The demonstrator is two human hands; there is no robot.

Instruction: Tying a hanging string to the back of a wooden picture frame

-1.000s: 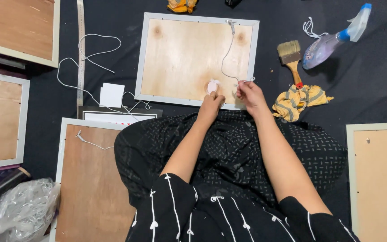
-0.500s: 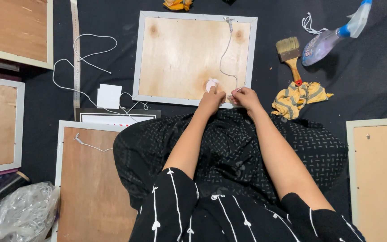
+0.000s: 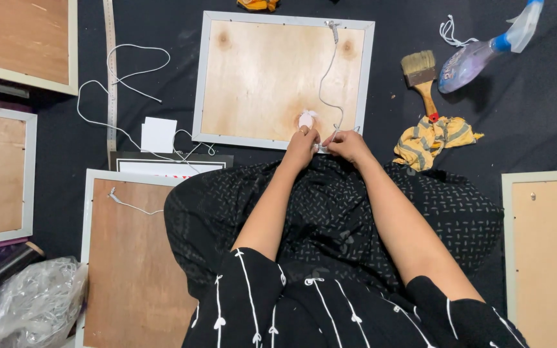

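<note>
Your left hand (image 3: 301, 143) and right hand (image 3: 346, 143) pinch the string (image 3: 322, 90) at the frame's (image 3: 285, 80) 6 o'clock edge. The string seems thin, limp and light, so grip it close to the edge.

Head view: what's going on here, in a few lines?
A person sits on a dark floor covering with a picture frame lying back-side up in front of them. Both hands meet at its near edge: the left hand and the right hand pinch a white cord that runs from a fixing at the frame's far edge. A paintbrush, a spray bottle and a yellow striped rag lie to the right; more frames lie around.
</note>
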